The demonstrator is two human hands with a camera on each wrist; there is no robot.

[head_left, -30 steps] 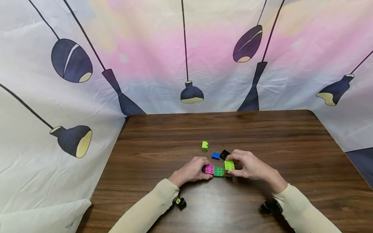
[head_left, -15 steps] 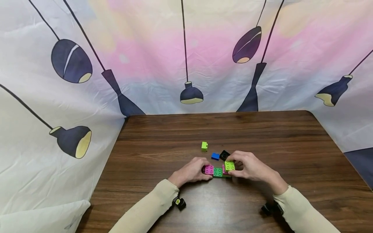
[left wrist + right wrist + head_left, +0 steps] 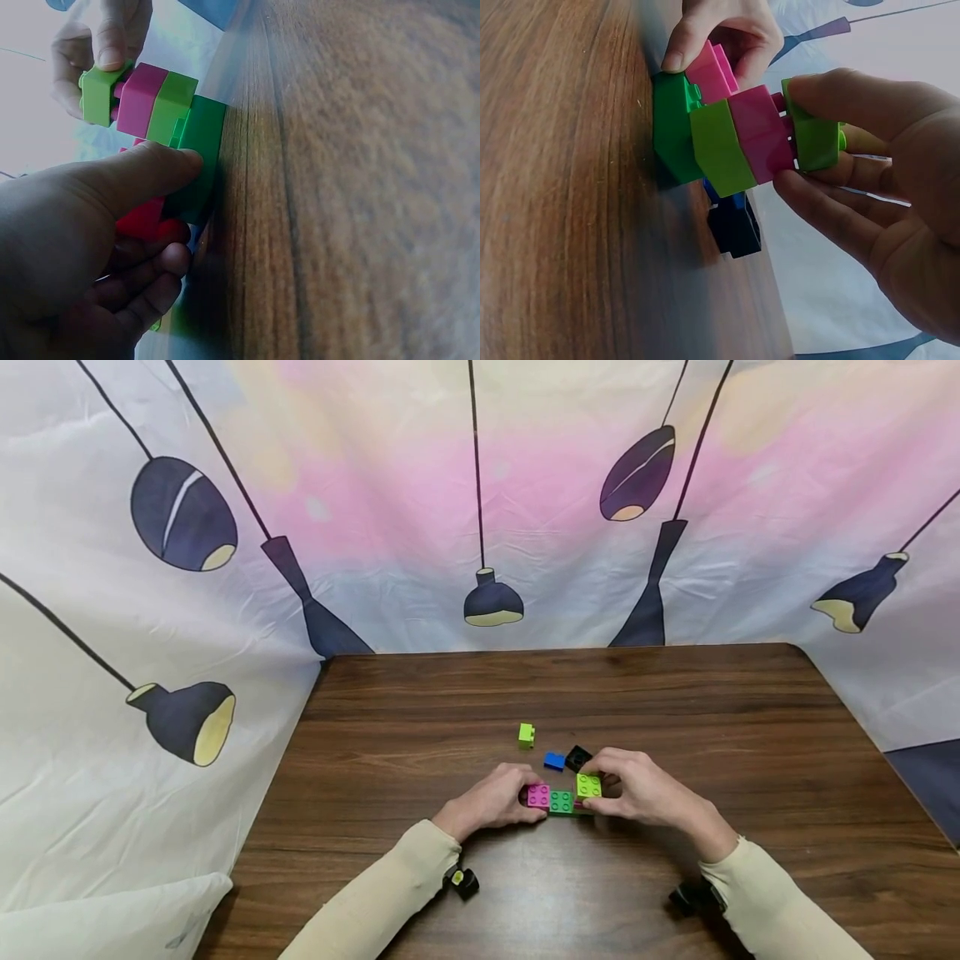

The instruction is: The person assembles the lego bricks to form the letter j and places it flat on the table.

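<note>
- I'm catching a small shift on my feed: the top lime brick [image 3: 588, 787] is covering more of the pink stack brick [image 3: 761, 124]; half a second ago it was hanging off to the right, leaving a pink strip showing.
- I'm reading that as alignment being corrected, not seating: the right wrist view is showing pink studs in a gap below it, so I'm judging the joint as not yet closed. I'm not able to tell if brick and studs are touching.
- Right hand [image 3: 641, 787] is holding the top lime brick, thumb and fingers narrowing to its width.
- Left hand [image 3: 495, 797] is staying put, pinching the left end of the green base brick [image 3: 673, 142] around the pink end brick [image 3: 538, 796]; I'm guessing it's bracing.
- Top lime brick is sitting above the base's right end, over the pink stack brick and the lower lime brick [image 3: 724, 150].
- Its studs are pointing up, away from the tabletop [image 3: 420, 710]; its top is looking square, so I'm logging no long axis.
- Base is lying flat, long axis running left to right between the hands, middle studs showing bare.
- Blue brick [image 3: 554, 762] and black brick [image 3: 577, 757] are lying just beyond.
</note>
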